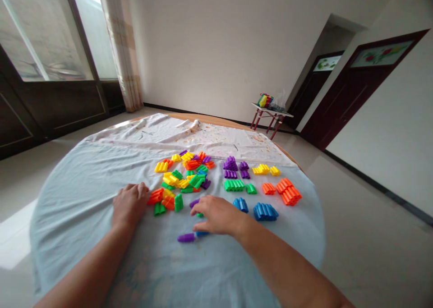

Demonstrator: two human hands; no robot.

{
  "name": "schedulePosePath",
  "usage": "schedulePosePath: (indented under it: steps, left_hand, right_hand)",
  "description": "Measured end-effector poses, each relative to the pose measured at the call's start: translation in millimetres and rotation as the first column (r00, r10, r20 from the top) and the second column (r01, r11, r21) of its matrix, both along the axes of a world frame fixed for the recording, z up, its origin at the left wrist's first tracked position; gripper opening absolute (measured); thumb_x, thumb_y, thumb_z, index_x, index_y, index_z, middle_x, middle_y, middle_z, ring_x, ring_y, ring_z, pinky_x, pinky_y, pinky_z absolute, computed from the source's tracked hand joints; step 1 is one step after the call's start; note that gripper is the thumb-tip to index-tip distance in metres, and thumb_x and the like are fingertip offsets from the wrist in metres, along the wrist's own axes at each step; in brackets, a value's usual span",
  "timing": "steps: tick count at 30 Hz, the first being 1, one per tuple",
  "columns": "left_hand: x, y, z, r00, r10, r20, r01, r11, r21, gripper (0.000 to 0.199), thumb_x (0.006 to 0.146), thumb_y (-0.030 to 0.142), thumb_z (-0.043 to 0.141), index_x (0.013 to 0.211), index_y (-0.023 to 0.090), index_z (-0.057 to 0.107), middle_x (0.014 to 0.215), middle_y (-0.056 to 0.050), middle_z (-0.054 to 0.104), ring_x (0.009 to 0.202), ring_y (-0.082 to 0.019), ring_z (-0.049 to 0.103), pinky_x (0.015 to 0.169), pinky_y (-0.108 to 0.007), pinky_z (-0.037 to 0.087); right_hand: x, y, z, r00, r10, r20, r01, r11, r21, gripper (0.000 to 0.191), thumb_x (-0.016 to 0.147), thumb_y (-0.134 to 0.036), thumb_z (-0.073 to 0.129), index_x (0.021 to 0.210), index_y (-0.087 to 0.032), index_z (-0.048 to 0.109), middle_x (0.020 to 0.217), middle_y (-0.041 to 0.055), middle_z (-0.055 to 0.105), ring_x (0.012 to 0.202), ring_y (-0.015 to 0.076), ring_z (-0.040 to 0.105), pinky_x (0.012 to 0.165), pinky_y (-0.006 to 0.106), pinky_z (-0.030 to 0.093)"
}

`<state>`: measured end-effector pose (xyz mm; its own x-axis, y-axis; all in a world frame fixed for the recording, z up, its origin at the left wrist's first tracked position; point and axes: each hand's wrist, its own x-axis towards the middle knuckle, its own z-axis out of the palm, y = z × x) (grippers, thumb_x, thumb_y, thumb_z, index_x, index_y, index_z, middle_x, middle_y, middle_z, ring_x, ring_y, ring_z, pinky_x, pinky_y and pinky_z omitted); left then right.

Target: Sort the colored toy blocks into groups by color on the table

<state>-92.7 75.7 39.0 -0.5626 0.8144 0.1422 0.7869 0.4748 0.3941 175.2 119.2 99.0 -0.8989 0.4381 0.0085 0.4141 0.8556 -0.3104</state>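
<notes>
My left hand (130, 202) rests on the cloth with its fingers lying forward, beside an orange ribbed plastic block (155, 196) at the near left of a mixed pile. Nothing shows in its grasp. My right hand (216, 214) is over the cloth with thumb and fingers apart. At its fingertips lies a small purple piece (193, 203); whether they touch it I cannot tell. A green piece (200, 215) is partly hidden between thumb and fingers. Below the thumb lie a blue piece (202, 234), partly covered, and a purple bullet-shaped piece (186, 238).
Beyond the hands lies a mixed pile with yellow blocks (171, 179). Sorted by colour at the right are purple (230, 163), green (234, 185), yellow (261, 169), orange (289, 192) and blue blocks (265, 211). A cloth (77, 199) covers the round table. A small side table (286, 114) stands behind.
</notes>
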Motion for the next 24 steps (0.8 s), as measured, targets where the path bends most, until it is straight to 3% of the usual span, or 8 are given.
schedulePosePath:
  steps: [2, 5, 11, 14, 18, 21, 24]
  left_hand:
    - [0, 0, 0.3, 1.0, -0.011, -0.001, 0.011, 1.0, -0.005, 0.057, 0.088, 0.037, 0.016, 0.092, 0.017, 0.069, 0.106, -0.017, 0.063, 0.098, -0.028, 0.055, 0.086, -0.039, 0.04]
    - [-2, 0, 0.7, 1.0, -0.019, 0.009, 0.019, 1.0, -0.016, 0.057, 0.088, 0.039, 0.016, 0.093, 0.017, 0.069, 0.109, -0.017, 0.062, 0.1, -0.028, 0.054, 0.086, -0.04, 0.04]
    - [-5, 2, 1.8, 1.0, -0.021, 0.011, 0.022, 0.999, -0.047, 0.059, 0.088, 0.04, 0.013, 0.097, 0.017, 0.067, 0.111, -0.017, 0.06, 0.105, -0.029, 0.053, 0.087, -0.039, 0.04]
    - [-5, 4, 1.8, 1.0, -0.024, -0.003, 0.024, 0.997, -0.072, 0.061, 0.087, 0.039, 0.011, 0.099, 0.016, 0.066, 0.111, -0.019, 0.06, 0.103, -0.029, 0.053, 0.086, -0.039, 0.04]
    - [-8, 6, 0.0, 1.0, -0.02, -0.02, 0.018, 0.994, -0.112, 0.065, 0.087, 0.041, 0.007, 0.102, 0.017, 0.065, 0.115, -0.019, 0.058, 0.105, -0.031, 0.052, 0.087, -0.04, 0.039]
    - [-11, 8, -0.9, 0.999, -0.039, -0.033, 0.034, 0.989, -0.143, 0.066, 0.087, 0.042, 0.005, 0.104, 0.017, 0.064, 0.116, -0.018, 0.058, 0.109, -0.031, 0.05, 0.09, -0.039, 0.038]
    - [-12, 7, -0.9, 0.998, -0.043, -0.04, 0.037, 0.989, -0.141, 0.07, 0.087, 0.043, 0.003, 0.105, 0.016, 0.065, 0.115, -0.019, 0.058, 0.108, -0.031, 0.051, 0.088, -0.039, 0.039]
  right_hand:
    - [4, -5, -10.7, 0.998, -0.015, 0.068, 0.013, 1.0, 0.027, 0.04, 0.069, -0.04, 0.076, 0.104, -0.022, 0.067, 0.099, 0.0063, 0.066, 0.093, 0.022, 0.06, 0.08, 0.03, 0.044]
    - [11, -7, -20.4, 0.993, -0.029, 0.11, 0.019, 0.996, 0.085, 0.035, 0.073, -0.03, 0.072, 0.106, -0.022, 0.065, 0.1, 0.0067, 0.065, 0.095, 0.0227, 0.058, 0.082, 0.032, 0.043]
    - [26, -14, -22.3, 0.999, -0.003, -0.036, 0.007, 0.994, 0.113, 0.035, 0.077, -0.009, 0.058, 0.109, -0.022, 0.062, 0.107, 0.0054, 0.062, 0.102, 0.0209, 0.052, 0.087, 0.032, 0.042]
    - [32, -22, -25.0, 0.995, -0.004, -0.101, 0.014, 0.995, 0.102, 0.035, 0.078, -0.015, 0.06, 0.112, -0.021, 0.061, 0.116, 0.0064, 0.058, 0.105, 0.0206, 0.052, 0.089, 0.031, 0.042]
    - [33, -31, -32.8, 0.965, -0.204, -0.164, 0.222, 0.97, 0.103, 0.04, 0.077, -0.038, 0.067, 0.112, -0.018, 0.061, 0.111, 0.0094, 0.059, 0.104, 0.0243, 0.052, 0.09, 0.036, 0.044]
    - [32, -33, -36.9, 0.955, -0.267, -0.132, 0.28, 0.956, 0.091, 0.031, 0.078, -0.032, 0.067, 0.105, -0.018, 0.063, 0.101, 0.0087, 0.062, 0.099, 0.0238, 0.055, 0.087, 0.036, 0.045]
    - [40, -33, -31.3, 0.96, -0.19, -0.207, 0.199, 0.98, 0.022, 0.033, 0.077, -0.024, 0.067, 0.109, -0.02, 0.062, 0.105, 0.0065, 0.064, 0.1, 0.0214, 0.056, 0.09, 0.034, 0.045]
